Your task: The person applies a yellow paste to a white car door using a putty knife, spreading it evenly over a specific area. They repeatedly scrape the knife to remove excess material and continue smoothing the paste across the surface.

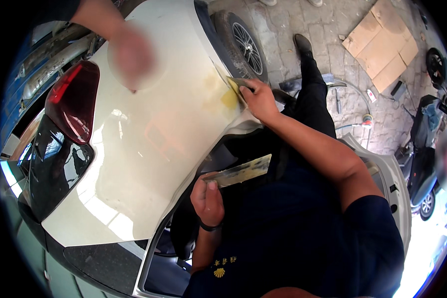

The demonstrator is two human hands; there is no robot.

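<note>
1. Two hands are working beside the cream-white car panel (pixel 159 129), which is serving as the reference for all positions below.
2. The right hand (pixel 260 102) is closing its fingers around a thin spreader (pixel 237 83) at the panel's wheel-side edge.
3. That spreader is overlapping a yellow filler patch (pixel 229 99) on the panel; whether it is touching cannot be told.
4. The left hand (pixel 207 202) is pinching a broad flat blade (pixel 246 170), thumb on top, just off the panel's near edge. Pale filler with dark smears is coating the blade.
5. Another person's forearm (pixel 100 19) is extending over the panel's far left part; its end is showing blurred.
6. A red tail light (pixel 74 102) is adjoining the panel's left side; a wheel (pixel 244 47) is standing beyond its right edge.
7. Flattened cardboard (pixel 382 42) is lying on the paving, well right of the panel.
</note>
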